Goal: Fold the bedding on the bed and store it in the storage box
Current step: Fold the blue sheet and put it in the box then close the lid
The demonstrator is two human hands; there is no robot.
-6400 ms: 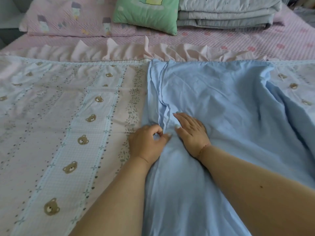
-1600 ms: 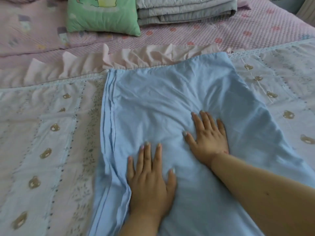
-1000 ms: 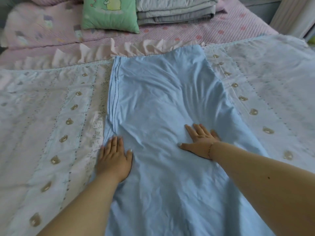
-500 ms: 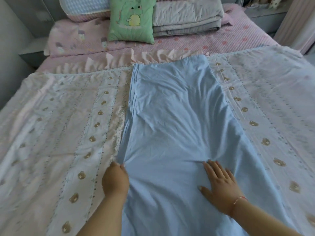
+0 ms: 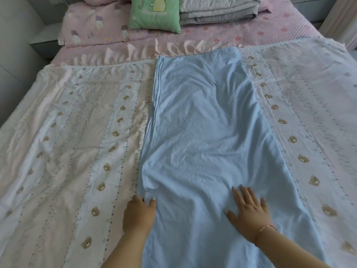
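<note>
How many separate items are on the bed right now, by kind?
Bear-print duvet cover, blue side folded over: 1
Green cushion: 1
Pink pillow: 1
Folded grey quilt stack: 1
Hands on the blue fabric: 2, left hand, right hand
Total: 6

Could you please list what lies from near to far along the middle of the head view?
Right hand flat on blue fabric → blue folded-over fabric panel → pink ruffled trim → green square cushion beside folded grey quilts.
</note>
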